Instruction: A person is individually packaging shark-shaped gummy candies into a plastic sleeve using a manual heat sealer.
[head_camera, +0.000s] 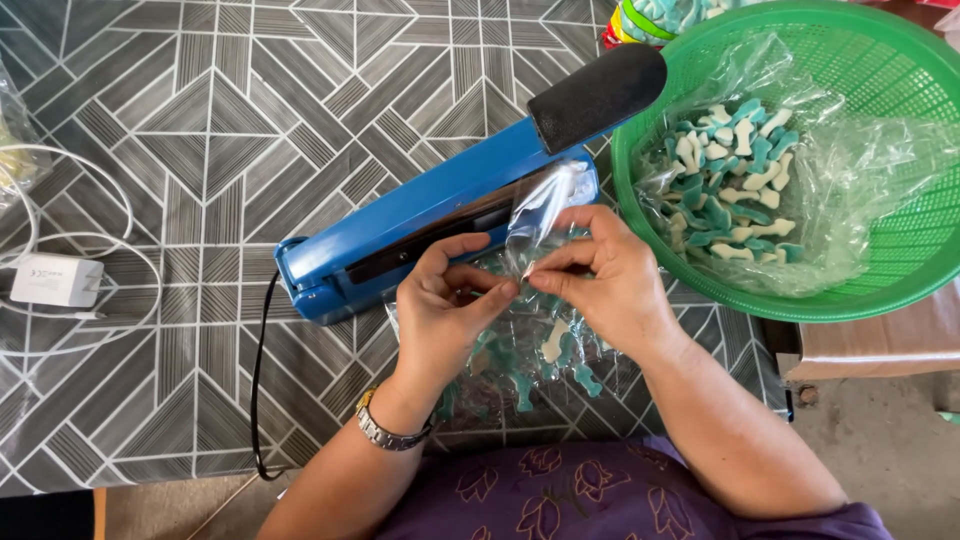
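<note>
Pinching the top edge of a small clear plastic bag between thumb and fingertips, the left hand and the right hand meet just in front of a blue heat sealer, both closed narrowly on the film. The bag stands up from the fingers and its upper part lies against the sealer's front edge, beside the dark sealing strip. The sealer lies at a slant across the counter, which is covered with a grey cloth of geometric lines; its arm ends in a black foam handle that points up toward the right, and a black cord runs from its left end down toward the near edge. Under the hands lies a heap of clear bags holding teal and white candy pieces, partly hidden by the wrists. A metal watch sits on the left wrist. To the right, touching the sealer's handle end, stands a round green plastic basket lined with crumpled clear film, with a pile of teal and white candies in its middle. At the top edge, behind the basket, part of a packet with yellow and green bands shows. On the far left a white charger block lies with its white cable looped around it.
</note>
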